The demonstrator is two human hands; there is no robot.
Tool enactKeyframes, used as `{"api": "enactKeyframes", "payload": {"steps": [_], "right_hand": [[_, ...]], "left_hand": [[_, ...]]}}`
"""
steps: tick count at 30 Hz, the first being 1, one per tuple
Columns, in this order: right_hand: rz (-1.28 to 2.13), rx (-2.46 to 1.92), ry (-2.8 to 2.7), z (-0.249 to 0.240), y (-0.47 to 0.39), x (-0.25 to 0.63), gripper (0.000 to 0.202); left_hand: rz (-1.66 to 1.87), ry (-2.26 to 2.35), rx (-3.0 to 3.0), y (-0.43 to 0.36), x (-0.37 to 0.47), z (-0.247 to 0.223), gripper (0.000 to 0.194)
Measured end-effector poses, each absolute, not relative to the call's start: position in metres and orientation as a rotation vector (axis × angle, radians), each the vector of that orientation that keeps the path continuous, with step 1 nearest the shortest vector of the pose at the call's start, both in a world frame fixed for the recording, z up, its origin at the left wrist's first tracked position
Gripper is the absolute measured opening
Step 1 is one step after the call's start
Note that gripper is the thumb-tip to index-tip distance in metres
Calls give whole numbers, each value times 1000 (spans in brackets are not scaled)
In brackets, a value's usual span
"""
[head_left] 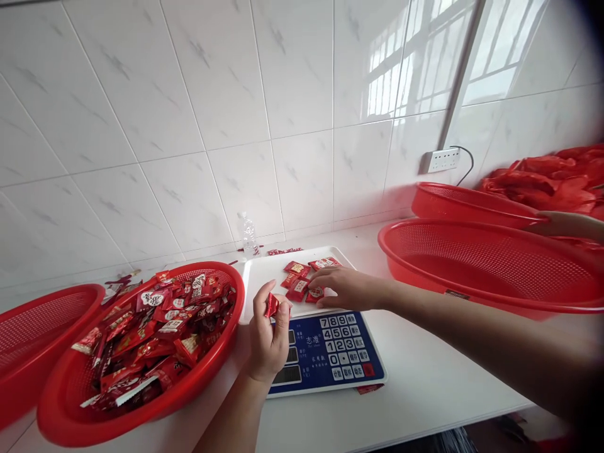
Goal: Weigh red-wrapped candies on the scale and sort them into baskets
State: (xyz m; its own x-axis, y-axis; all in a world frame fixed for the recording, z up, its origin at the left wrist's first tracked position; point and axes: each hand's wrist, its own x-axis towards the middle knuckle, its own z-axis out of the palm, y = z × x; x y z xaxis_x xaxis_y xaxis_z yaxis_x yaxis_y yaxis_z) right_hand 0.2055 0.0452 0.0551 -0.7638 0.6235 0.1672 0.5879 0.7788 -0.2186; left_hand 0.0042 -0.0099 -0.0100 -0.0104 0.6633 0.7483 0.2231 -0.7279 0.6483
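Note:
My left hand [268,333] is closed on a small red packet [272,306], held above the near edge of the scale's white tray [264,270]. My right hand [337,286] reaches over the tray from the right. Its fingers are bent down onto several red packets [298,287] lying there; whether it grips one is hidden. The scale's blue keypad panel [314,352] faces me just below the tray. To the left, a red basket [221,352] is full of red wrapped packets [155,333].
An emptier red basket [47,321] stands at the far left. On the right are two more red baskets [472,251] [472,201], the rear one touched by another person's hand [570,225]. A clear bottle [246,233] stands behind the tray. Red bags [547,182] lie back right.

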Motion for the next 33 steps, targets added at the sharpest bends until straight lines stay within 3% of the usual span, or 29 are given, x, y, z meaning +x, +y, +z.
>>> {"api": "enactKeyframes", "payload": {"steps": [10,23,28,33], "right_hand": [[-101,-1378,-2426,50,49,216,32],[-396,-1964,-1847,70,53,362,39],[-389,-1968,-1914,64,53,369,39],[-235,-1732,-2222,58,57,306,51]], "left_hand": [[1793,971,1960,-11,3,-7,31],[1793,952,2005,-13,2,-4,31],[1771,965,2002,-12,3,-6,32],[1751,962,1976,-11,3,-7,32]]}}
